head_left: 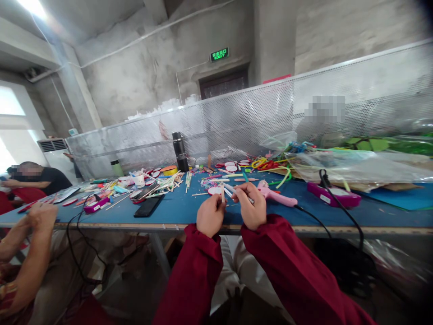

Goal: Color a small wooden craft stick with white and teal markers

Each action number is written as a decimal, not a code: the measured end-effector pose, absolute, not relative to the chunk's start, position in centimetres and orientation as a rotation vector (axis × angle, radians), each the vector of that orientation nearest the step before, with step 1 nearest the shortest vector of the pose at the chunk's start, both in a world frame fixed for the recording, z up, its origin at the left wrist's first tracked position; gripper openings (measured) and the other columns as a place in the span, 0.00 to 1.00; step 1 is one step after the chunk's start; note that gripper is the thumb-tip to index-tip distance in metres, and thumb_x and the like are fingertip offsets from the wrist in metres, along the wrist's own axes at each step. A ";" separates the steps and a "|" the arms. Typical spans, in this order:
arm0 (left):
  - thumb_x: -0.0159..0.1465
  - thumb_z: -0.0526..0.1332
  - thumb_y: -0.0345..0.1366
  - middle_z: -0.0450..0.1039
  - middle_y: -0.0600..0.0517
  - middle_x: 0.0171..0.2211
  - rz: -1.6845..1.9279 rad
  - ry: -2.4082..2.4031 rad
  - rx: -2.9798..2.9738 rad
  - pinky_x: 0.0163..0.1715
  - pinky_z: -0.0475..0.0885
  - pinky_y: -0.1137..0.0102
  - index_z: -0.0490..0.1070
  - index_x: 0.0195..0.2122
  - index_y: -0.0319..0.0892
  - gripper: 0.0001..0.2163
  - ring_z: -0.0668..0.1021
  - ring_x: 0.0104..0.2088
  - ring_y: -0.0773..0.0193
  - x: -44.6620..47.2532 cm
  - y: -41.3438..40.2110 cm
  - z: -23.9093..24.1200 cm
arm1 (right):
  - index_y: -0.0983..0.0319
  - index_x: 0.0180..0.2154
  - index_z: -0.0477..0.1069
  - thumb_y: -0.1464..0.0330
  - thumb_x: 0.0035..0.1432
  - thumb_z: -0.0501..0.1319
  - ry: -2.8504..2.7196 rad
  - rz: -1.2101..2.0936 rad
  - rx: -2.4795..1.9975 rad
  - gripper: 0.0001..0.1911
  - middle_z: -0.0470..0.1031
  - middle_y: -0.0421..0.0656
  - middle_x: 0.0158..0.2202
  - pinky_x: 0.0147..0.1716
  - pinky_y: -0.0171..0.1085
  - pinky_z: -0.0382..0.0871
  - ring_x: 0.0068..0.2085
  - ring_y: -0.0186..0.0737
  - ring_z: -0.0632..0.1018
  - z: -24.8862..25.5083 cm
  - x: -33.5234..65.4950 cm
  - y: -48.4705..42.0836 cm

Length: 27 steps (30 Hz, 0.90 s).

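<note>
Blue desk (184, 205) runs across the middle of the frame, its front edge bare at centre. Left hand (210, 213), lower centre: grip closed on a short pale stick (222, 193), held near upright above the desk. Right hand (252, 205), just beside it: grip closed on a slim whitish pen (230, 188) slanting toward the stick; whether the two touch, cannot tell.

Surface, right of centre: pink glue gun (280, 197) lying on its side, cord off the front edge; farther right, purple box (333, 196) with black cable, clear plastic bag (358, 166) behind. Left of centre: black phone (149, 206) flat near the edge, loose sticks (172, 181) heaped above it, black bottle (180, 152) upright at the back.

Room: perforated screen (243, 117) along the desk's far side; grey wall (135, 67) behind; lit green exit sign (219, 54) at upper centre, over a dark door (224, 83). Far left: co-worker's hands (42, 214), and beyond, a person in black (57, 178).
</note>
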<state>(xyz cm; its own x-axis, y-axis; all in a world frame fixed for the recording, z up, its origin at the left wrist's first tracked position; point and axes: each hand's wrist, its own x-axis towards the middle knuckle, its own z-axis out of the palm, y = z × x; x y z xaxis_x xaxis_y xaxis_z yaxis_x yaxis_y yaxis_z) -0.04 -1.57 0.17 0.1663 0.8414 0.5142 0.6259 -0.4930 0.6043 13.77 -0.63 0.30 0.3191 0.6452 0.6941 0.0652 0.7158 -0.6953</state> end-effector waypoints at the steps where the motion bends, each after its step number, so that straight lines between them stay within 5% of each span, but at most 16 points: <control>1: 0.67 0.56 0.32 0.77 0.54 0.32 1.230 1.424 2.192 0.37 0.66 0.71 0.72 0.40 0.45 0.05 0.76 0.36 0.63 0.0 -1.6 0.2 | 0.59 0.31 0.71 0.64 0.59 0.59 -1.205 0.427 -0.707 0.06 0.74 0.38 0.23 0.27 0.37 0.69 0.25 0.38 0.75 0.3 13.8 -0.6; 27: 0.67 0.57 0.32 0.77 0.55 0.32 1.217 1.437 2.175 0.37 0.67 0.72 0.71 0.41 0.46 0.06 0.77 0.35 0.64 -0.1 -1.3 0.2 | 0.59 0.31 0.71 0.64 0.58 0.59 -1.202 0.426 -0.701 0.06 0.74 0.37 0.23 0.27 0.37 0.69 0.24 0.38 0.74 0.3 13.8 -0.6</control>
